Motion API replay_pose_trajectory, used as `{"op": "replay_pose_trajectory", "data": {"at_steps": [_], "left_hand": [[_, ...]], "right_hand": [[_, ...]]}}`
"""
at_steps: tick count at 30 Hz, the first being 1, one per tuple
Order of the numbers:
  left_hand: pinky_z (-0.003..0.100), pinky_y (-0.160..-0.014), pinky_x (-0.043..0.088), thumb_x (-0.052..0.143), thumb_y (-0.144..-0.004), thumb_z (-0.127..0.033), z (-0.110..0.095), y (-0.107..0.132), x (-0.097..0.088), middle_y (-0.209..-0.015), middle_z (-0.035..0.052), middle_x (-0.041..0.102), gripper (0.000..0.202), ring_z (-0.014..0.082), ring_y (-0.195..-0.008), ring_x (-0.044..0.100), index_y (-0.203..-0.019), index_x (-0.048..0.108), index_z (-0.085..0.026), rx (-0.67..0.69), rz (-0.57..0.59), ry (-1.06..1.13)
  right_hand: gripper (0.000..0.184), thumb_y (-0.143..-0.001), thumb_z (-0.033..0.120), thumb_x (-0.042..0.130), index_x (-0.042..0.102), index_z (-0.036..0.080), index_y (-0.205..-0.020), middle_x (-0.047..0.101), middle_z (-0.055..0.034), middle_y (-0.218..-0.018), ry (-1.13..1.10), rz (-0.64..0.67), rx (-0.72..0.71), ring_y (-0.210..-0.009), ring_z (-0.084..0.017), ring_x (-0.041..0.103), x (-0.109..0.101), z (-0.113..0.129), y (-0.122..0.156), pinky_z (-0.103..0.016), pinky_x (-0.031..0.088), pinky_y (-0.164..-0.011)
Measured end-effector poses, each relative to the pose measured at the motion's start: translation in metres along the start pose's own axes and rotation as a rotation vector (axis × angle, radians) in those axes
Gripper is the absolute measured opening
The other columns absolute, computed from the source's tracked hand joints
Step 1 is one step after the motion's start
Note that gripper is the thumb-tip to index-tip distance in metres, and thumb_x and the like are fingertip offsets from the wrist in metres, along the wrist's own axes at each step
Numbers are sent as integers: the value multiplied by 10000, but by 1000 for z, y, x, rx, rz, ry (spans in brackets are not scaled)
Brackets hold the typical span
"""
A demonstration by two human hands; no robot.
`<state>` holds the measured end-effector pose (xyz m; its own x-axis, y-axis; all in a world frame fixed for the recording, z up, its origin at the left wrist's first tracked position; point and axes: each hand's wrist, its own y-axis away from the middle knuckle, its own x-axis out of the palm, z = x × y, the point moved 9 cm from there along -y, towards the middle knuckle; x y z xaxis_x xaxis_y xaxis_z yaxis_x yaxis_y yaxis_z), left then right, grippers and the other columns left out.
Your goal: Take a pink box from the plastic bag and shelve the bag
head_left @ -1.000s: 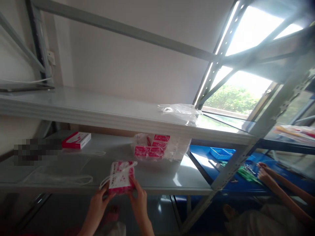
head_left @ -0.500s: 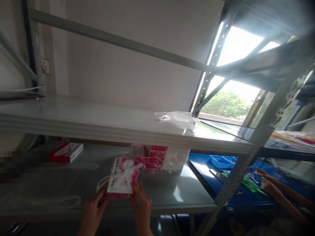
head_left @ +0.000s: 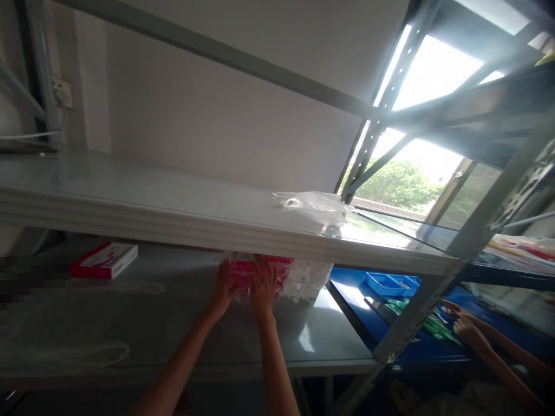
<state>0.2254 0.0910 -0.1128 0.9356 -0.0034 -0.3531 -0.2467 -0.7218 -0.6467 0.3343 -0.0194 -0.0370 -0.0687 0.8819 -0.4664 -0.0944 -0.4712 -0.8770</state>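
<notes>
My left hand (head_left: 220,290) and my right hand (head_left: 263,291) reach in under the upper shelf, side by side. Both hold a red-and-white packet (head_left: 247,273) in clear wrapping, pressed against a stack of similar packets (head_left: 277,267). The shelf edge and my fingers hide most of the packets, so I cannot tell where the held one ends. White-looking plastic wrapping (head_left: 307,282) bulges at the right of the stack. A red-and-white box (head_left: 104,261) lies flat further left.
The grey steel lower shelf (head_left: 173,341) has loose white cord on it. A crumpled clear bag (head_left: 312,207) lies on the upper shelf (head_left: 130,202). To the right, a co-worker's hands (head_left: 460,325) work on a blue table (head_left: 433,346) beside a blue tray (head_left: 391,283) and green items (head_left: 427,323).
My hands have moved farther in under the upper shelf, taking the packet from the shelf's front area to the stack. The packet is now mostly hidden.
</notes>
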Motion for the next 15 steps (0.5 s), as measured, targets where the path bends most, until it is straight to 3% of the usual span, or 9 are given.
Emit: {"op": "replay_pose_trajectory", "data": {"at_steps": [3, 5, 9, 15], "left_hand": [[532, -1151, 164, 424, -927, -357, 7, 33, 9, -1561, 151, 172, 682, 263, -1441, 124, -1508, 98, -213, 22, -23, -18], [517, -1159, 159, 387, -950, -350, 3, 44, 8, -1577, 129, 111, 694, 244, -1446, 95, -1511, -9, -247, 37, -31, -50], [491, -1153, 209, 372, -962, -338, -17, 47, 6, -1580, 106, 117, 705, 231, -1446, 103, -1500, -80, -291, 118, 26, -95], [580, -1139, 142, 370, -962, -335, -27, 39, 8, -1567, 153, 146, 702, 287, -1446, 49, -1507, -63, -241, 129, 11, -220]], "right_hand": [[405, -961, 272, 374, 502, 156, -1327, 522, -150, -1324, -6, -78, 129, -1276, -253, 401, 7, -5, 33, -512, 292, -1051], [447, -968, 309, 344, 446, 145, -1371, 525, -164, -1308, -48, -94, 269, -1245, -260, 422, 13, -14, 47, -478, 336, -1002], [475, -970, 332, 302, 395, 184, -1412, 526, -150, -1315, -119, -17, 403, -1214, -263, 446, 28, -22, 54, -455, 341, -964], [532, -931, 303, 341, 334, 190, -1452, 483, -143, -1371, -98, 52, 386, -1237, -267, 419, 29, -15, 54, -449, 321, -975]]}}
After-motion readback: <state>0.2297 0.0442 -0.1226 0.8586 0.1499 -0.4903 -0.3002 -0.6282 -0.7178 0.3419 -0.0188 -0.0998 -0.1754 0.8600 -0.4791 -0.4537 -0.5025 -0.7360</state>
